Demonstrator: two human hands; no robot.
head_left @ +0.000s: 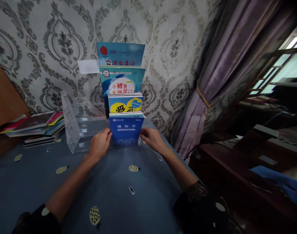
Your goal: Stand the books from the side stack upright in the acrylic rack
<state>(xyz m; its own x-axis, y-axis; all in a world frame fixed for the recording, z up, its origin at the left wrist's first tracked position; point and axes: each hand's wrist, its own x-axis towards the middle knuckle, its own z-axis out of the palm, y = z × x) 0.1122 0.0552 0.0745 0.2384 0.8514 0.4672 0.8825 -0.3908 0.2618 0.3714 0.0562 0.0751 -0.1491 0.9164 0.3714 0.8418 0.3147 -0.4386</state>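
Note:
A blue booklet stands upright at the front of a clear tiered rack. My left hand is closed at its left edge and my right hand at its right edge, thumbs and fingers pinched there. Behind it, a few more thin booklets show only their top edges. Stepped up further back are a yellow and blue book, a teal picture book and a blue book at the top. The books cover the rack's right part; its left part holds nothing.
A loose pile of books lies to the left, by a brown board. The blue patterned tablecloth runs up to the wallpapered wall. A tied purple curtain and a dark red cabinet stand to the right.

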